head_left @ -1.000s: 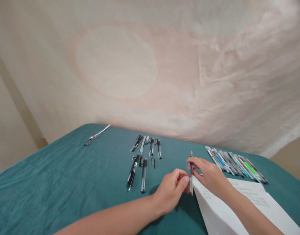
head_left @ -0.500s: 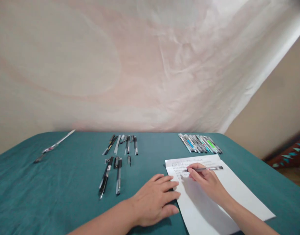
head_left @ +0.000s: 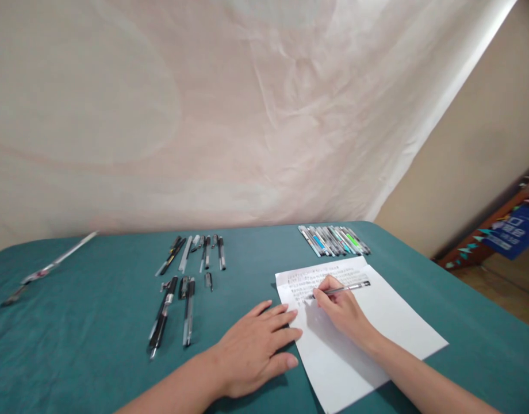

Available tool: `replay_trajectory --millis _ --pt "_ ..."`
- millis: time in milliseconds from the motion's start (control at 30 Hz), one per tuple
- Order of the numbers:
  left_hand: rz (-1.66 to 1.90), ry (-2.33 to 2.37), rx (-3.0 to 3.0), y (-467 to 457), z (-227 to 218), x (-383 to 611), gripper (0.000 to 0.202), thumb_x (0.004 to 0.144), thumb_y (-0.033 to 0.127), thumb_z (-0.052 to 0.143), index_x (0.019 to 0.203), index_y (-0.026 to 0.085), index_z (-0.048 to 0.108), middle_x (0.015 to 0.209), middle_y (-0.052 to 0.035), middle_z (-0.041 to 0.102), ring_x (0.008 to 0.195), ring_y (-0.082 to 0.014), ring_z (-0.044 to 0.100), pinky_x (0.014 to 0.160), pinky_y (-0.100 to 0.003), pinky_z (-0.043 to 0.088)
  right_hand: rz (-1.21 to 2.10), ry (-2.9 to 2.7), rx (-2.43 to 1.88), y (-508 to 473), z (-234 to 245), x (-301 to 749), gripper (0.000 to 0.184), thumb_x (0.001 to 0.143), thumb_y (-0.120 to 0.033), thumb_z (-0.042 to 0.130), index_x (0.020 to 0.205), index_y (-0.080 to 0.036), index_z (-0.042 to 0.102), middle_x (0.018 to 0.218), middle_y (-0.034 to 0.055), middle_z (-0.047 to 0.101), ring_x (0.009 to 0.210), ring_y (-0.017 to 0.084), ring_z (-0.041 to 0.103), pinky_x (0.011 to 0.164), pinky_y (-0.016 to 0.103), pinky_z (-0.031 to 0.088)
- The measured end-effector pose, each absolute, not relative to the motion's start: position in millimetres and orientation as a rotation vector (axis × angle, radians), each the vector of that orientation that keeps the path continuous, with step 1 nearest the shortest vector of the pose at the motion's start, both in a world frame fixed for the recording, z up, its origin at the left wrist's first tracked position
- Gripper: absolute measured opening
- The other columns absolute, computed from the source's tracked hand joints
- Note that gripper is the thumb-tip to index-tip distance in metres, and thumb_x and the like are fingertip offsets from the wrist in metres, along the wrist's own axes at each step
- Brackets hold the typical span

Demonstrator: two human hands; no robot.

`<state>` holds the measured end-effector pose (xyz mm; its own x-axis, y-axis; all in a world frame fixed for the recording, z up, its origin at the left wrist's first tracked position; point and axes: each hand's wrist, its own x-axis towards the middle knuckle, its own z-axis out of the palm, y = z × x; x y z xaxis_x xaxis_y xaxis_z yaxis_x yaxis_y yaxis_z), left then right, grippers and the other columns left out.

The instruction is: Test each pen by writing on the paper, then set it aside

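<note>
Between the fingers of my right hand [head_left: 344, 307] is a pen [head_left: 355, 286], its tip at the written lines near the upper left of a white sheet of paper [head_left: 351, 362]. Several rows of small handwriting cover the sheet's top part; the lower part is blank. My left hand [head_left: 260, 348] lies flat with fingers apart, its fingertips on the paper's left edge. Left of that hand are a black pen [head_left: 161, 319], a clear-barrelled pen [head_left: 188, 316] and a loose pen cap [head_left: 209, 280].
A green cloth [head_left: 96, 356] covers the table. Several pens and caps [head_left: 195, 253] lie farther back. A row of pens [head_left: 333, 240] sits beyond the paper. At far left is a long thin wrapped object [head_left: 53, 265]. A pale sheet [head_left: 204, 115] hangs behind; a blue bag-like item [head_left: 517, 230] is at right.
The whole view has shifted, so the table's things appear farther left and more shows at the right. My right hand still holds the pen at the writing; my left hand stays on the paper's edge.
</note>
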<state>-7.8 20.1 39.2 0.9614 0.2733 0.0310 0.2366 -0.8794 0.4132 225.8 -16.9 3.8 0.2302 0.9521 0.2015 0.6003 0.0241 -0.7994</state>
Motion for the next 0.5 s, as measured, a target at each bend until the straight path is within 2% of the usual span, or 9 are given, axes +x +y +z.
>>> replay_trajectory --millis 500 --pt "0.168 0.362 2.674 21.3 34.3 -9.3 0.042 0.092 0.047 0.029 0.128 0.029 0.041 0.141 -0.0036 0.035 0.131 -0.0232 0.028 0.108 -0.045 0.017 0.46 -1.538 -1.657 -18.5 -2.5 227.6 0.02 0.083 -0.03 0.045 0.066 -0.02 0.043 0.058 -0.0043 0.043 0.055 0.013 0.043 0.052 0.025 0.032"
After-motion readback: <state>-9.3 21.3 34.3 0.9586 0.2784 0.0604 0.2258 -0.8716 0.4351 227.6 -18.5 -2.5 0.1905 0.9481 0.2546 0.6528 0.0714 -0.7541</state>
